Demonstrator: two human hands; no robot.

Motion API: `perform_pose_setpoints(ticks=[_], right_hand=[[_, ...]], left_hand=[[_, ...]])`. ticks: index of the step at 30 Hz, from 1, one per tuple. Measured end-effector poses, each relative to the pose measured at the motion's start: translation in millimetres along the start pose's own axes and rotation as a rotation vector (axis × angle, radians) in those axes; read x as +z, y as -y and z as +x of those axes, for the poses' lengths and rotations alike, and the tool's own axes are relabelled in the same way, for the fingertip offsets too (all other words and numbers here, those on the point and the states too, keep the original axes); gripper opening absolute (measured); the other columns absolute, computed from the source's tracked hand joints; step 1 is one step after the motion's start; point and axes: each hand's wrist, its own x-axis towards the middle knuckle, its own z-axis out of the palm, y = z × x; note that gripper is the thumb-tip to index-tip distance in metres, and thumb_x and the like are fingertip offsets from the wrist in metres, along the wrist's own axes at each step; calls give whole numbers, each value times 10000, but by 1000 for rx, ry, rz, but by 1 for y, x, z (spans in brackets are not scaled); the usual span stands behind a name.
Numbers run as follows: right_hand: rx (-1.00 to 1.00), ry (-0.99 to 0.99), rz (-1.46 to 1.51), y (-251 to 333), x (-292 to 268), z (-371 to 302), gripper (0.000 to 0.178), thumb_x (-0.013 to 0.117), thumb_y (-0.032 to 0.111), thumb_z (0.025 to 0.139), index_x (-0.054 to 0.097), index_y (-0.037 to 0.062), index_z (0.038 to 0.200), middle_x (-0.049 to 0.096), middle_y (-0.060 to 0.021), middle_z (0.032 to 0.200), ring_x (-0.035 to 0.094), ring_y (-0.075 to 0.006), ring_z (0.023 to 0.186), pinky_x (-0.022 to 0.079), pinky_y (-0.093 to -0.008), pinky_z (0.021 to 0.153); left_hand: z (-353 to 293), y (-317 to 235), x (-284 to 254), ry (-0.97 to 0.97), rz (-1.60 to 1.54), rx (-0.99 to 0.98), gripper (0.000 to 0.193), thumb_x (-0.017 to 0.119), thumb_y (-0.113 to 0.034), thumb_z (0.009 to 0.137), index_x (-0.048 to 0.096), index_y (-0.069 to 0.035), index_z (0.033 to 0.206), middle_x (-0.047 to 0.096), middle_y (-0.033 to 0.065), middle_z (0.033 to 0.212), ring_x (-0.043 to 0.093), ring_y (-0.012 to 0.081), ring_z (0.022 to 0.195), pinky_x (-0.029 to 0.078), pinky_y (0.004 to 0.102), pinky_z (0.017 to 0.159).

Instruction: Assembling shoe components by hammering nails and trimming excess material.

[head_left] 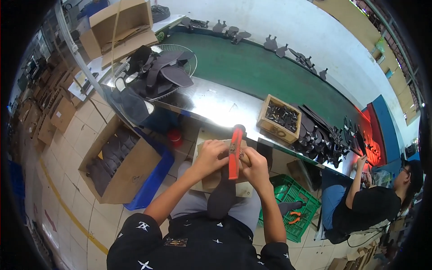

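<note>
My right hand [256, 167] is wrapped round the wooden handle of a hammer [234, 155] with a red head, which hides part of the work beneath it. A dark, flat shoe sole [222, 198] lies lengthwise over my lap, its far end under the hammer. My left hand [210, 157] is closed at that far end, beside the hammer head; its fingertips are partly hidden. Under both hands is a pale board [244, 190] with brown sheet on it, resting across my thighs.
Ahead stands a metal-edged bench with a green belt [234, 63]. It carries a wooden box of small dark parts [282, 118], piled dark straps and a wire basket of soles [167, 74]. A carton [130, 173] stands left, a green crate [288, 207] right. A co-worker [373, 198] sits farther right.
</note>
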Motion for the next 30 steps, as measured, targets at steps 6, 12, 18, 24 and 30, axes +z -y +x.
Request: perform_pose_setpoints(ticks=[6,12,18,24,30], right_hand=[[24,125,-22,7,-6,5,394,591,-95,692,637,32,1063,662,-118,1103,660,-376,919,533,-412,764],[42,117,-159,13,-9,8,430,605,-83,679,654,65,1080,661,-110,1070,656,-381,904,531,-414,748],[120,-230,57,42,-20,-27,262,621,72,950,612,-28,1192,634,-38,838,569,-72,669,478,-239,594],[357,-83,170,72,-31,-66,304,526,102,1012,542,-21,1289,639,-47,843,495,-48,528,399,-204,473],[240,-4,79,80,-30,-42,283,594,53,969,531,-26,1233,613,-281,928,619,-442,802,512,-420,692]], left_hand=[[5,-2,-8,65,-26,-61,341,748,-165,739,684,-35,1048,694,144,1069,633,315,1003,440,407,897],[12,-15,-18,75,-377,-213,325,784,-118,741,716,-32,1047,711,163,944,689,276,876,516,360,774],[16,-9,-16,197,-548,-440,262,817,-95,743,749,-9,980,739,102,943,666,123,871,517,282,771],[16,-1,-13,224,-590,-379,259,810,-52,731,750,19,973,740,109,967,668,167,911,515,277,815],[12,1,-11,188,-598,-386,275,804,-70,738,739,40,982,738,118,966,667,185,914,517,296,824]])
